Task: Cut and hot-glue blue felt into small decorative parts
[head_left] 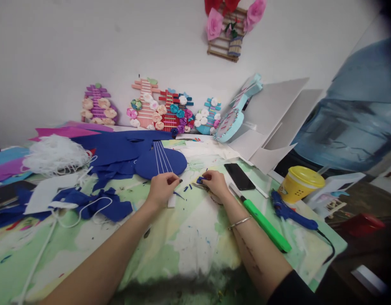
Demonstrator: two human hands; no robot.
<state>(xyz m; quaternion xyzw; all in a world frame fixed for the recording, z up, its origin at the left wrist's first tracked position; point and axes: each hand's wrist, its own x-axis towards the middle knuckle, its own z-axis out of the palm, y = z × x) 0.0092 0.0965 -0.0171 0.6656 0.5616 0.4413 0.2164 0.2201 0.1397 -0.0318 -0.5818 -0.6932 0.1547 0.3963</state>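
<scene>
A small guitar shape with a rounded dark blue body [144, 164] and several white strings [161, 156] lies in front of me. My left hand [163, 188] is over its near end, thumb and fingers pinched together; what they hold, if anything, is hidden. A white strip [171, 201] sticks out below that hand. My right hand [215, 184] is closed, fingertips pressed on a small dark blue piece [200, 180]. Under this hand lies a metallic object, mostly covered. Tiny blue scraps [186, 189] are scattered between my hands.
Left are blue felt scraps [114, 207], white yarn [57, 154] and white card [43, 192]. Right are a phone [239, 176], green cutter [267, 224], blue glue gun [292, 214] with cord, and yellow tub [300, 184]. Decorated guitars [146, 103] line the wall.
</scene>
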